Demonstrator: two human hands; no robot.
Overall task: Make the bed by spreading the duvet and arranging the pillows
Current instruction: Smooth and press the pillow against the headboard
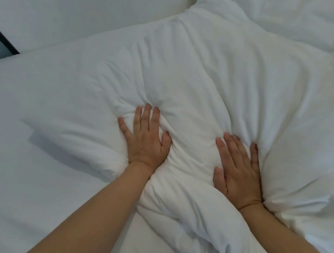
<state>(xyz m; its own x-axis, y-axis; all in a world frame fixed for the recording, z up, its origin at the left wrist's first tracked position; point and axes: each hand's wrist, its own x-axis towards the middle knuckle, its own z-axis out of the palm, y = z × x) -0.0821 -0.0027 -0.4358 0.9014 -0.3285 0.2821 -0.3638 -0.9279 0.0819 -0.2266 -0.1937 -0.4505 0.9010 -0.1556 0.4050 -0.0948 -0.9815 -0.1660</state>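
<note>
Head view, single frame, looking down over a bed.

Item 1: duvet (194, 84), white, bunched and heavily creased. It lies across the middle and right of the bed, rising in a rumpled mound toward the top of the frame and narrowing to a twisted fold at the lower centre between the two forearms.

Item 2: left hand (144, 138), palm down, fingers straight and slightly spread, pressing flat into the duvet near its left edge. The fabric dents and puckers around the fingertips. Nothing is grasped.

Item 3: right hand (238, 170), palm down, fingers straight and close together, thumb out to the side, pressing flat into the duvet just right of the central ridge. Nothing is grasped. A raised roll of duvet stands between the two hands, which are near each other but apart.

Item 4: bed sheet (31, 156), white, smooth, exposed on the left and lower left, with the duvet's edge resting on it.

Item 5: more white bedding (298, 19) at the upper right, behind the mound; whether it is a pillow or further duvet cannot be told.

Item 6: white wall (61, 10) at the upper left, beyond the bed.

Item 7: dark-edged object (2, 41) at the far left, beside the bed's corner; too little shows to identify it.
</note>
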